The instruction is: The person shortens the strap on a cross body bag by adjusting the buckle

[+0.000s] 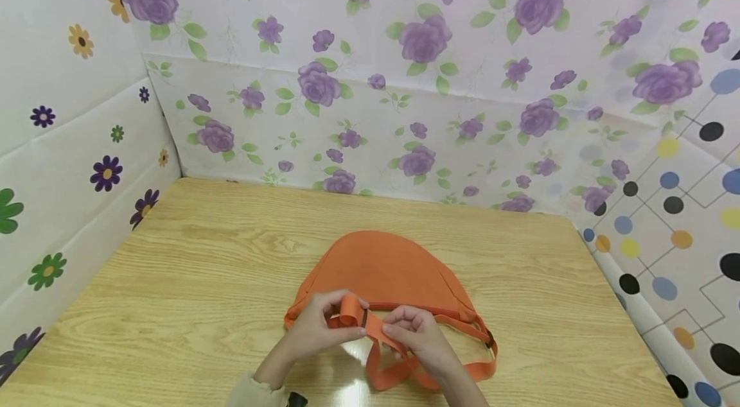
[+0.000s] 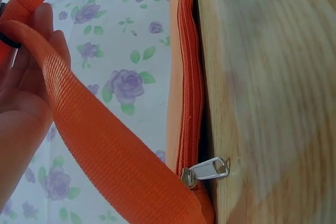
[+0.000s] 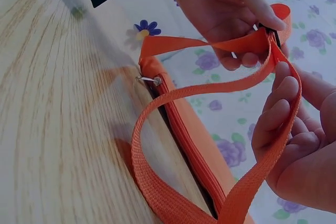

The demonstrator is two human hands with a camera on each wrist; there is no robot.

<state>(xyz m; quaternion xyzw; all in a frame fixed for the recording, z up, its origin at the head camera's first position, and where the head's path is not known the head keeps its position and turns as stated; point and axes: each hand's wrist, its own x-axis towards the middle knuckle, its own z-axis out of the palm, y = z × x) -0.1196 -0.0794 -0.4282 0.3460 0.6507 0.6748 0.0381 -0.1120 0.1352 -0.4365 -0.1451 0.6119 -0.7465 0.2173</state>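
An orange half-moon bag (image 1: 376, 266) lies on the table, curved side away from me. Its orange webbing strap (image 1: 381, 376) loops in front of the bag's straight edge. My left hand (image 1: 315, 327) pinches the strap beside a black slider buckle (image 1: 364, 318), where a loop of webbing stands up. Just to the right, my right hand (image 1: 424, 336) holds the strap between thumb and fingers. In the right wrist view, the webbing (image 3: 210, 88) hangs in a loose loop from the buckle. A zipper (image 2: 189, 66) with a silver pull (image 2: 210, 168) runs along the bag's edge.
The wood-grain table (image 1: 191, 278) reaches back to a white cloth wall (image 1: 370, 112) with purple flowers. Patterned cloths also stand at left and right. A second black slider (image 1: 490, 339) sits on the strap at the bag's right end.
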